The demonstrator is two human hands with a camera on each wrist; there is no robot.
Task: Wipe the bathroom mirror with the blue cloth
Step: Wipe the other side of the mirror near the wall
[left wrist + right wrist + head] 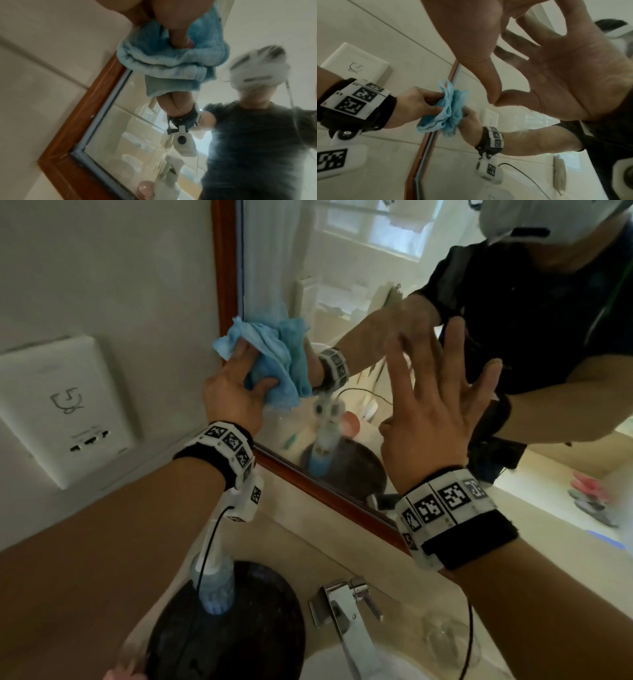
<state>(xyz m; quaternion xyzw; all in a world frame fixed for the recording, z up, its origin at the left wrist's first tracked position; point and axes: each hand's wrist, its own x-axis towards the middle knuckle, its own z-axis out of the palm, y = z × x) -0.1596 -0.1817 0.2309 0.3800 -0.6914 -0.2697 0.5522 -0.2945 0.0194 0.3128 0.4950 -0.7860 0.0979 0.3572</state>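
The wood-framed mirror (342, 285) hangs over the sink, its left frame edge (226, 268) next to the wall. My left hand (233, 395) grips the bunched blue cloth (274, 350) and holds it against the glass at the mirror's left edge, partly over the frame. The left wrist view shows the cloth (171, 60) folded under my left hand (168, 16), with its reflection just below. My right hand (431, 412) is open, fingers spread, to the right of the cloth. In the right wrist view the right hand (556, 67) has its thumb tip meeting its reflection on the glass (488, 169).
A white socket plate (65, 405) sits on the wall left of the mirror. Below are a chrome faucet (346, 611), a black round tray (239, 645) with a blue-and-clear bottle (212, 583), and a drinking glass (448, 642) on the beige counter.
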